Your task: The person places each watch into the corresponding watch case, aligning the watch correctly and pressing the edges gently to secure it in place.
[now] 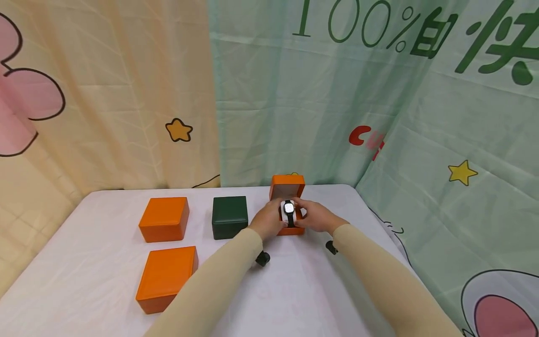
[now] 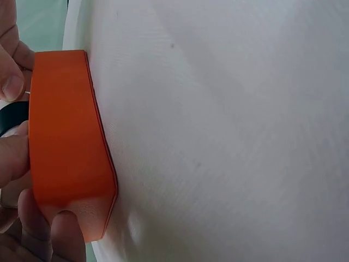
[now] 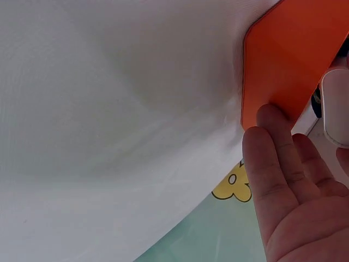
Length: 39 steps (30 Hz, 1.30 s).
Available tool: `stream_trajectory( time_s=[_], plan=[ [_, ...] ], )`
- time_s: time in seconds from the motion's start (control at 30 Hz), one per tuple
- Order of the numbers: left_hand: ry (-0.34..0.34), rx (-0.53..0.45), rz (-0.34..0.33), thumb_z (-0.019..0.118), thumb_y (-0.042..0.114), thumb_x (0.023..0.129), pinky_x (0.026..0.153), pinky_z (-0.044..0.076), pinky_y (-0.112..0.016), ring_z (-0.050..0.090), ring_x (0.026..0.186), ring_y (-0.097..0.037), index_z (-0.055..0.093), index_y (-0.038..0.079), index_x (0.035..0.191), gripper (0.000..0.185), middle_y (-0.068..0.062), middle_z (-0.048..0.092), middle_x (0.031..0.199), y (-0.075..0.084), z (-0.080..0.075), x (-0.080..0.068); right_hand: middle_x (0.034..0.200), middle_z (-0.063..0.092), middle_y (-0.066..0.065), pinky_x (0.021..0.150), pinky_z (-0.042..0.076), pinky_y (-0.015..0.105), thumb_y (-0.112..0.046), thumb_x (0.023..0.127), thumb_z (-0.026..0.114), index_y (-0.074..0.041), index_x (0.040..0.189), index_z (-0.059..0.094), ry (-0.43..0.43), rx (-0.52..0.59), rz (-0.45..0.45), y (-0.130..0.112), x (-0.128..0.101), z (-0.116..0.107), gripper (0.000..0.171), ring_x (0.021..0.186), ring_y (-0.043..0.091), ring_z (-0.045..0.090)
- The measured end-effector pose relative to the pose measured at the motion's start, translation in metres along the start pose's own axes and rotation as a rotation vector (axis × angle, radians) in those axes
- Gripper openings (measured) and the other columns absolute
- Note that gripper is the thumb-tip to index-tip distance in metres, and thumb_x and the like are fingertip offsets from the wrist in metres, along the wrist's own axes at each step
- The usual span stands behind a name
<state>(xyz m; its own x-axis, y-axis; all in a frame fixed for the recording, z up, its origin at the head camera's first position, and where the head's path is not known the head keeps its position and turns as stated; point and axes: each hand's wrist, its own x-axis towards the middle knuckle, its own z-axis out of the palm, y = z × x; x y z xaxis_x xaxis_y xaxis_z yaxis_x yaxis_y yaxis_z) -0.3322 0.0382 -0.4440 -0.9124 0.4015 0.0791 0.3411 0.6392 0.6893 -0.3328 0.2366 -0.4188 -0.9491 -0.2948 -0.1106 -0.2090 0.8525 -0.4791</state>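
Observation:
A watch (image 1: 288,207) with a black strap is wrapped round a white cushion (image 3: 336,106) at the mouth of an orange box (image 1: 290,231). The box stands at the back of the table with its lid (image 1: 287,179) raised. From the left, my left hand (image 1: 268,220) grips the cushion's side, while some of its fingers (image 2: 67,232) touch the box wall. My right hand (image 1: 318,216) holds the cushion's other side between thumb and forefinger. Its other fingers (image 3: 275,123) reach along the box's outside. How deep the cushion sits is partly hidden by the hands.
To the left stands a closed dark green box (image 1: 229,217). Farther left are two closed orange boxes, one behind (image 1: 164,219) and one in front (image 1: 167,278), near my left forearm. A white cloth covers the table (image 1: 92,262); printed curtains (image 1: 273,93) hang behind it.

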Motion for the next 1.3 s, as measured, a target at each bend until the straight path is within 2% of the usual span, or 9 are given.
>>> stream_trajectory(
  time_s=[0.2, 0.5, 0.77, 1.0, 1.3],
  plan=[
    [-0.004, -0.006, -0.021, 0.081, 0.013, 0.093, 0.116, 0.048, -0.045, 0.063, 0.127, -0.028, 0.048, 0.006, 0.149, 0.065, -0.013, 0.061, 0.144, -0.0040, -0.0013, 0.0004, 0.151, 0.058, 0.010, 0.118, 0.045, 0.052, -0.016, 0.094, 0.078, -0.027, 0.164, 0.039, -0.016, -0.010, 0.012, -0.0030, 0.0042, 0.0015, 0.080, 0.133, 0.032, 0.056],
    [-0.021, -0.039, -0.113, 0.082, 0.018, 0.093, 0.119, 0.046, -0.048, 0.058, 0.133, -0.030, 0.037, 0.007, 0.160, 0.081, -0.015, 0.053, 0.155, -0.0029, -0.0050, -0.0012, 0.159, 0.052, 0.011, 0.122, 0.042, 0.051, -0.018, 0.094, 0.080, -0.024, 0.165, 0.037, -0.037, -0.030, 0.027, -0.0036, 0.0083, 0.0025, 0.083, 0.138, 0.030, 0.054],
    [-0.019, -0.050, -0.105, 0.082, 0.013, 0.092, 0.115, 0.049, -0.046, 0.062, 0.123, -0.028, 0.044, 0.007, 0.154, 0.073, -0.013, 0.060, 0.147, 0.0019, -0.0052, -0.0024, 0.159, 0.049, 0.017, 0.121, 0.042, 0.052, -0.019, 0.094, 0.080, -0.021, 0.165, 0.036, -0.047, -0.041, 0.030, -0.0003, 0.0073, 0.0044, 0.084, 0.137, 0.032, 0.053],
    [-0.009, -0.055, -0.117, 0.083, 0.014, 0.091, 0.115, 0.049, -0.047, 0.062, 0.121, -0.029, 0.045, 0.008, 0.154, 0.074, -0.012, 0.060, 0.147, 0.0008, -0.0044, 0.0002, 0.161, 0.044, 0.018, 0.122, 0.041, 0.054, -0.020, 0.095, 0.080, -0.021, 0.166, 0.035, -0.055, -0.031, 0.038, 0.0009, 0.0079, 0.0048, 0.084, 0.138, 0.034, 0.052],
    [-0.033, -0.042, -0.125, 0.083, 0.018, 0.092, 0.114, 0.049, -0.047, 0.060, 0.121, -0.028, 0.045, 0.010, 0.154, 0.073, -0.013, 0.057, 0.148, -0.0005, -0.0051, 0.0001, 0.163, 0.041, 0.019, 0.122, 0.040, 0.055, -0.023, 0.097, 0.078, -0.021, 0.166, 0.033, -0.077, -0.041, 0.059, 0.0003, 0.0080, 0.0039, 0.083, 0.138, 0.034, 0.052]
  ],
)
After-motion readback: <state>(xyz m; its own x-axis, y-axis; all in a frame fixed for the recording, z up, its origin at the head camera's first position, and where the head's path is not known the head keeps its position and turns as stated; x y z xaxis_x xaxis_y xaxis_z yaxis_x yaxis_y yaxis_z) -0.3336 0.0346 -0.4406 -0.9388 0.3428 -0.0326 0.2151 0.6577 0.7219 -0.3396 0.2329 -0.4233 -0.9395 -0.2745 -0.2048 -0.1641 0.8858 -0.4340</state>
